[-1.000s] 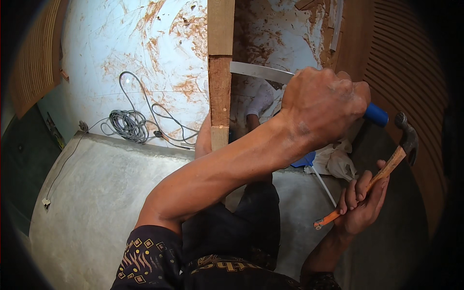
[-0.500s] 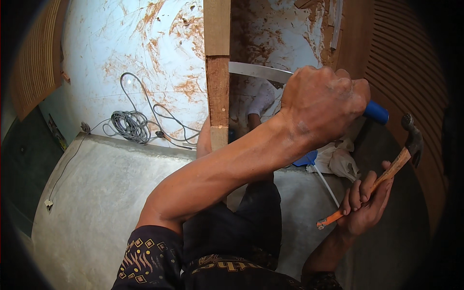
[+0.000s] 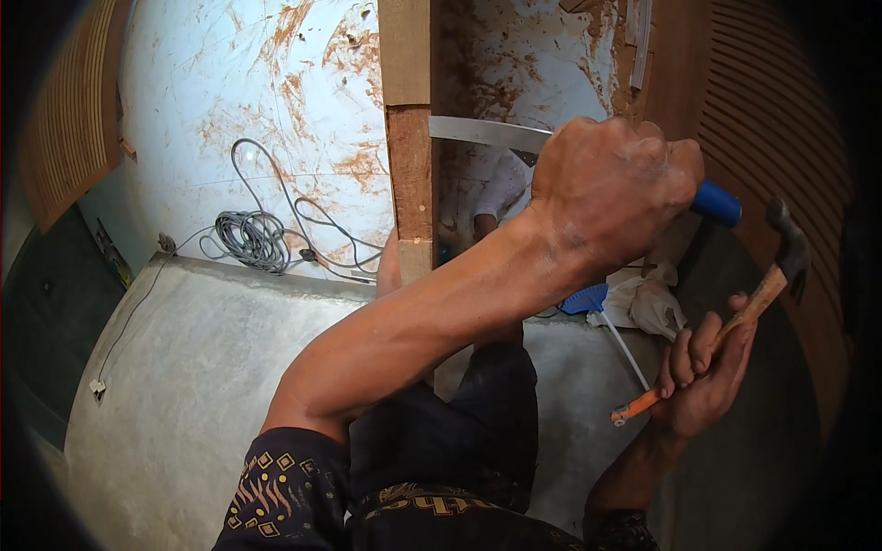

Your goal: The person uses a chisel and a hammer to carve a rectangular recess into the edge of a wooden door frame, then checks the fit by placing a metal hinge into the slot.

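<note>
My left hand (image 3: 616, 188) is closed in a fist around a chisel. Its blue handle (image 3: 716, 204) sticks out on the right, and its flat metal blade (image 3: 487, 131) reaches left to the wooden post (image 3: 410, 174). The blade's tip meets the post's edge just below a step in the wood. Lower right, my right hand (image 3: 707, 376) has its fingers around the orange-and-wood handle of a claw hammer (image 3: 758, 298). The hammer's dark head is raised beside the chisel's handle end, apart from it.
Behind the post, a whitish sleeve (image 3: 502, 188) of another person shows partly. A coiled grey cable (image 3: 253, 241) lies on the dirt-smeared pale floor. A blue brush-like thing (image 3: 585, 298) on a white stick and a white plastic bag (image 3: 654, 305) lie beyond my right hand. Slatted wood panels (image 3: 772, 119) stand right.
My right hand and the hammer have shifted slightly up and to the right. My left hand still holds the chisel against the post. The whole view has moved a little.
</note>
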The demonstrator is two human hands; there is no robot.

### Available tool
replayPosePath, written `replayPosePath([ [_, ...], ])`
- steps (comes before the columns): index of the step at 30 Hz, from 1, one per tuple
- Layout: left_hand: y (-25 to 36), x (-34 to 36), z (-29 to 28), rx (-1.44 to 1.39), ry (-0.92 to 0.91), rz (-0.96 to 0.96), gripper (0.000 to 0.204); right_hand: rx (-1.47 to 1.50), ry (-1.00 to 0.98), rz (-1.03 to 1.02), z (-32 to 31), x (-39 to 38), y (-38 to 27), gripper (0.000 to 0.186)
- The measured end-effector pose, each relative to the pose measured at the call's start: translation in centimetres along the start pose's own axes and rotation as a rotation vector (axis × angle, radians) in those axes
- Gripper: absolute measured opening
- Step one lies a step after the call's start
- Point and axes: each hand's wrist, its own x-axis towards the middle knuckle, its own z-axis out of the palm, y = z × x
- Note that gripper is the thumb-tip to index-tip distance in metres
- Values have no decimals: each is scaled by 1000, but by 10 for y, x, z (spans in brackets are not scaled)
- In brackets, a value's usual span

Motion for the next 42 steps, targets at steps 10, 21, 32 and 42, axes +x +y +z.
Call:
replayPosePath([
  [10, -3, 0, 6, 20, -36, -16, 9, -2, -19, 64, 3, 1, 7, 37],
  [21, -5, 3, 7, 29, -22, -43, 8, 52, 25, 67, 1, 8, 10, 35],
  [32, -15, 0, 3, 65, 13, -43, 8, -36, -62, 112, 0, 9, 14, 35],
  [42, 3, -9, 10, 4, 21, 15, 10, 18, 5, 58, -3, 9, 7, 35],
])
